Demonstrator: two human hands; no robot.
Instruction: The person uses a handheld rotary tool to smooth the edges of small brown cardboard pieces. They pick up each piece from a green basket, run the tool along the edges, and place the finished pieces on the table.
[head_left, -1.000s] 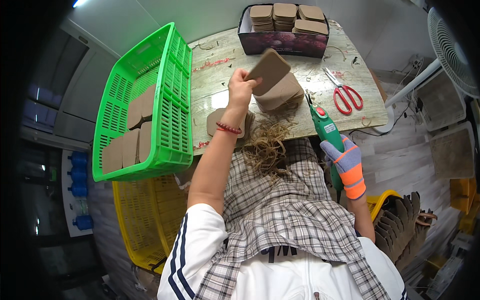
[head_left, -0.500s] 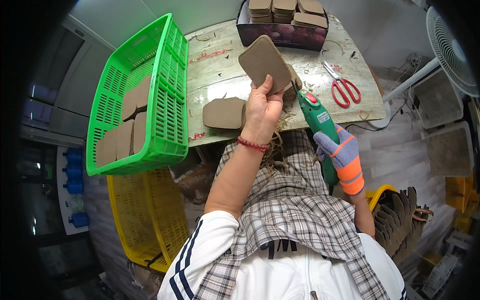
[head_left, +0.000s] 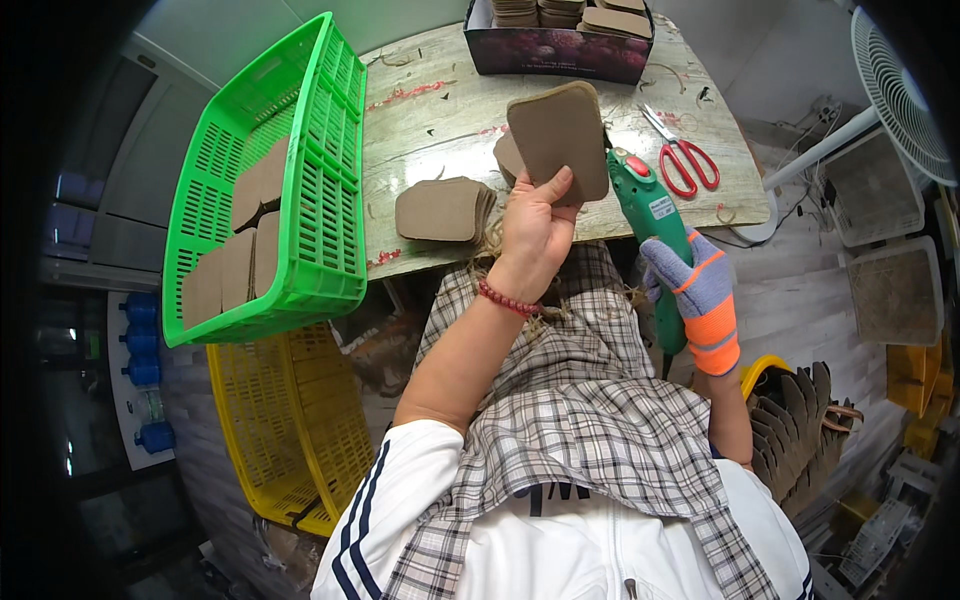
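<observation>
My bare left hand [head_left: 538, 225], a red bead bracelet at its wrist, grips a brown pad [head_left: 557, 135] with rounded corners, thumb on its near face. The pad stands raised above the near part of the table. In a grey and orange glove, my right hand [head_left: 697, 295] is wrapped round a green electric hand cutter [head_left: 648, 203] with a red button. The cutter's tip lies at the pad's right edge, partly hidden there. A stack of similar brown pads [head_left: 438, 210] sits to the left on the table. Another brown piece [head_left: 507, 156] shows partly behind the held pad.
A green crate [head_left: 325, 190] with brown pads stands at left, above a yellow basket [head_left: 265, 430]. Red-handled scissors [head_left: 688, 165] lie at right. At the back is a dark box [head_left: 560, 52] of pads. A white fan [head_left: 900, 95] stands far right. Fibre scraps litter the table [head_left: 420, 130].
My left hand has shifted right and turned the pad more upright. The cutter has moved a little right with my right hand, staying beside the pad's edge.
</observation>
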